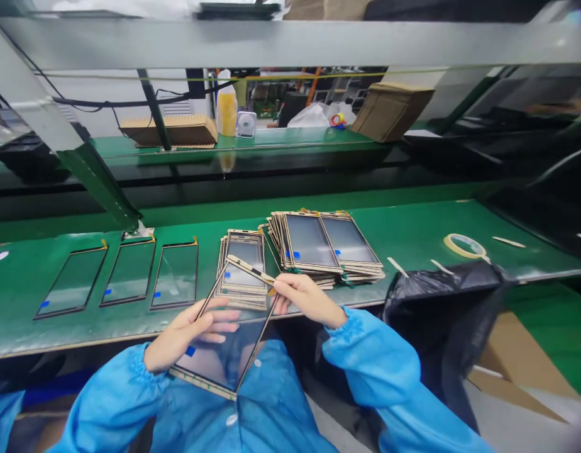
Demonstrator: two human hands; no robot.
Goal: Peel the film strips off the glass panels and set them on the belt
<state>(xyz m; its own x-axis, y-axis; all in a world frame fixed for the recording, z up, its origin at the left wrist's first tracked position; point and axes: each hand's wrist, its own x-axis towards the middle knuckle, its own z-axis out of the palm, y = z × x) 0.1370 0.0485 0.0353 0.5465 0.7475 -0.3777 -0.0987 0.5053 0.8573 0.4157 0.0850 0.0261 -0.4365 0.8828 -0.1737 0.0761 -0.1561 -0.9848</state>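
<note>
Tilted over my lap is a clear touch-screen glass panel (231, 355) with a thin dark frame, pale adhesive strips at both ends and a blue tab. My left hand (180, 333) holds its left edge, with the fingers spread behind the glass. At the upper right corner, my right hand (309, 299) pinches the panel between thumb and fingers. Just beyond it, a small stack of similar panels (246, 245) lies partly covered by the held one. A larger double stack (309, 239) rests behind my right hand.
Three separate panels (175, 274) lie in a row on the green bench (413, 233), left of the stacks. To the right are a tape roll (464, 246) and a black bag (427, 308) hanging at the bench edge. A slanted post (99, 176) stands at the left.
</note>
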